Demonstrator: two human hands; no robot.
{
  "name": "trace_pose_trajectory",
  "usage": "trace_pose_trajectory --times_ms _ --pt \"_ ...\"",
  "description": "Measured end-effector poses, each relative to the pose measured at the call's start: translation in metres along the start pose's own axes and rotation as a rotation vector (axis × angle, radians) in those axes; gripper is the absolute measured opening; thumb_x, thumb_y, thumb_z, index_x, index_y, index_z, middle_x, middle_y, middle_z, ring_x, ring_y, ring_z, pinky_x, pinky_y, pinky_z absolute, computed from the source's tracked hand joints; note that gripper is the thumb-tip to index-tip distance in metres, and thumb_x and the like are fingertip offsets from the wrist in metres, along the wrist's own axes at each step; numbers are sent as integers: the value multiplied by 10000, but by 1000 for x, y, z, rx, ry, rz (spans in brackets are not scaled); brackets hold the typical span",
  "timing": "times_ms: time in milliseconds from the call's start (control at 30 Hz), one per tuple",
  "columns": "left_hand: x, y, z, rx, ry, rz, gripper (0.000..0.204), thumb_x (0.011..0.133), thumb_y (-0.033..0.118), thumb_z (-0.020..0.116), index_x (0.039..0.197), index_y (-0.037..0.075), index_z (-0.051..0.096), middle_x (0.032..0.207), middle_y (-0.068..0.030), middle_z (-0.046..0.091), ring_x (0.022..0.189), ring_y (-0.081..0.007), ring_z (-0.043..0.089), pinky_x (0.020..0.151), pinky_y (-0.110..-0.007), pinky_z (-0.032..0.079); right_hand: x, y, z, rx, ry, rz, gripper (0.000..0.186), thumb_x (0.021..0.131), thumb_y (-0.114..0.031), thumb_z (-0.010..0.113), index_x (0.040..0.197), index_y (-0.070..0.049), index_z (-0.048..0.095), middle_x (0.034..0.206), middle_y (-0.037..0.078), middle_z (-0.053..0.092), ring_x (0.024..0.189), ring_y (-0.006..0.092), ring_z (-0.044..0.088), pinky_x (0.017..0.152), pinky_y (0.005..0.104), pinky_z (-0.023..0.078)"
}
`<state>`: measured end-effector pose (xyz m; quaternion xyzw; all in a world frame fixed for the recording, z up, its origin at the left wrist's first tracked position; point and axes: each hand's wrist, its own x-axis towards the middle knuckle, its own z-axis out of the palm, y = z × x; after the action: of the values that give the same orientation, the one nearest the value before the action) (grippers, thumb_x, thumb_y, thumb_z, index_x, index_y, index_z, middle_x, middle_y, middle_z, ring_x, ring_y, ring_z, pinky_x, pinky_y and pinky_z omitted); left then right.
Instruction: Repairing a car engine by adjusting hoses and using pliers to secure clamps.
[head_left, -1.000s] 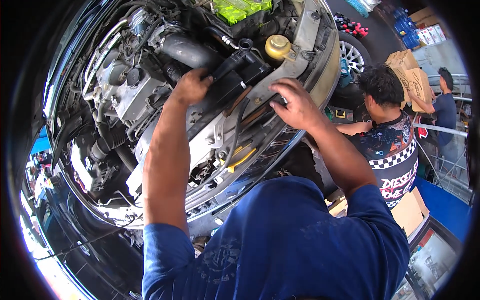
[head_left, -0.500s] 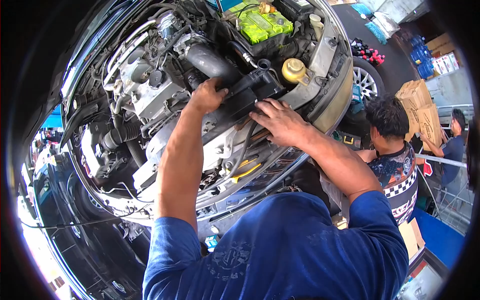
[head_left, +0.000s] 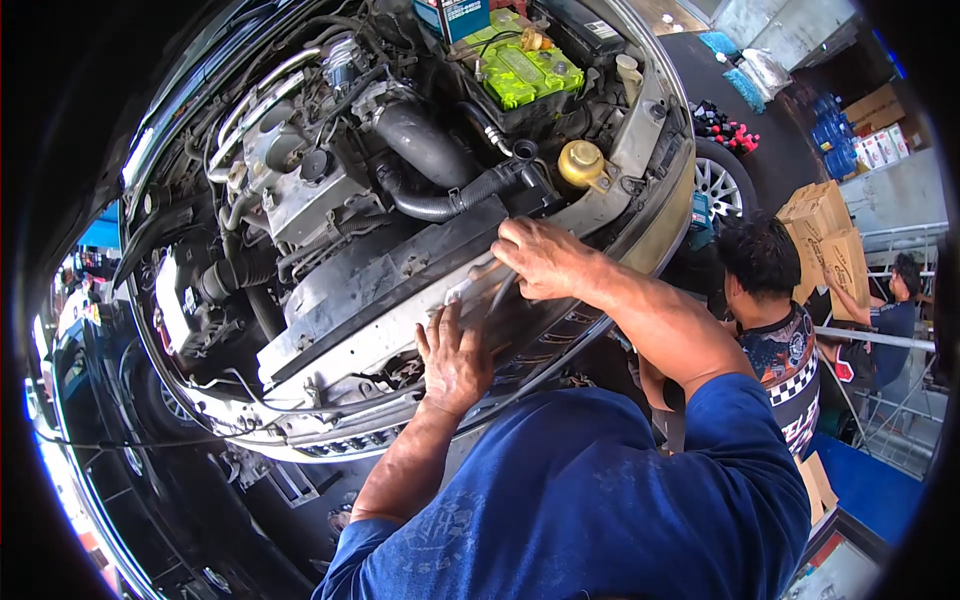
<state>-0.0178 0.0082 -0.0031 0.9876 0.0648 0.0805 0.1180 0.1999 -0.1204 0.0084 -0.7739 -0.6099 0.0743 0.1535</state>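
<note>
The open engine bay of a car lies before me. My left hand (head_left: pixel 455 365) is open, its fingers spread, touching the pale metal front crossmember (head_left: pixel 345 345). To its right, my right hand (head_left: pixel 545 258) has its fingers curled at the end of the black radiator cover (head_left: pixel 400 262); what they pinch, if anything, is hidden. A dark cable (head_left: pixel 503 290) runs down beside those fingers. Just behind the hand, a black radiator hose (head_left: pixel 440 207) curves beneath the wide grey intake pipe (head_left: pixel 425 140). Left of the pipes stands the engine (head_left: pixel 310 185).
A yellow-capped reservoir (head_left: pixel 582 162) and a bright green battery (head_left: pixel 525 72) sit at the right of the bay, with a blue box (head_left: pixel 450 18) behind. One person (head_left: pixel 770 300) crouches close on my right; another (head_left: pixel 895 320) is beside cardboard boxes (head_left: pixel 828 235). A dark car (head_left: pixel 120 430) stands left.
My left hand has come back from near the intake pipe to the front crossmember. My right hand has curled its fingers and shifted slightly left. The radiator hose now shows fully.
</note>
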Motion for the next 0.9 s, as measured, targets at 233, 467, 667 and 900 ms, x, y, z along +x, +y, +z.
trace_pose_trajectory --times_ms 233,467,667,900 --pt "-21 -18 16 -196 103 151 437 743 76 627 1175 48 564 1097 -158 567 1055 -352 530 1000 -593 326 -8 13 -44 -196 189 -19 534 659 -137 727 1163 -36 585 1104 106 548 1062 290 561 934 383 493" --pt "-14 -17 16 -239 34 103 435 768 157 686 1173 34 588 1126 -176 561 1076 -381 507 969 -509 373 -30 4 -84 180 140 327 439 777 -304 746 1098 -23 643 1071 161 653 998 315 644 860 398 517" --pt "69 -11 -30 -309 436 230 790 725 79 739 1413 -19 363 1389 -258 437 1242 -475 434 1064 -522 348 -16 -20 -83 275 196 422 381 876 -428 683 1008 -71 666 758 144 651 672 271 638 633 381 495" --pt "177 -22 -35 -1032 128 256 361 977 89 569 1312 -30 504 1238 -162 616 1112 -227 603 960 -315 469 25 -18 -138 304 144 406 558 843 -579 667 944 -30 682 841 147 690 774 266 662 700 384 509"
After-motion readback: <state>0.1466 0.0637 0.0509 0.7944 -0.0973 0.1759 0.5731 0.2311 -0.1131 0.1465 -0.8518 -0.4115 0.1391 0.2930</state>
